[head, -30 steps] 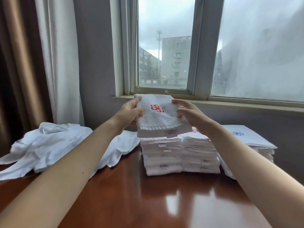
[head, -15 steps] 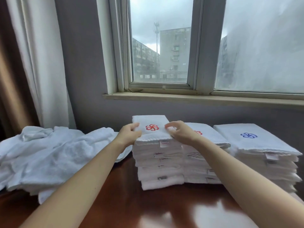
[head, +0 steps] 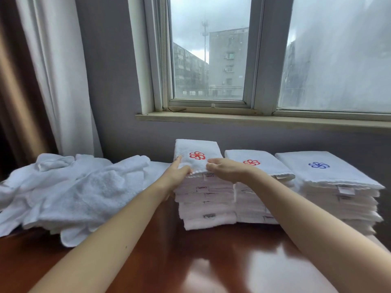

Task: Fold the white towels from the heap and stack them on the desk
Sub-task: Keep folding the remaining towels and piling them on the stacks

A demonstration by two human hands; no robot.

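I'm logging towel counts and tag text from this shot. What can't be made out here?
Head view only:
1. Print on the tags of the left stack: too small and blurred.
2. Front of the middle stack: partly behind the right forearm.
3. The heap of unfolded towels: cut by the left edge, count unclear.
4. Whether the left hand and right hand pinch the top towel: the fingers' undersides face away.

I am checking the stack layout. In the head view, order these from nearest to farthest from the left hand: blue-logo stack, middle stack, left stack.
1. Left stack: the left hand touches its top towel.
2. Middle stack: next one to the right.
3. Blue-logo stack: at the far right.
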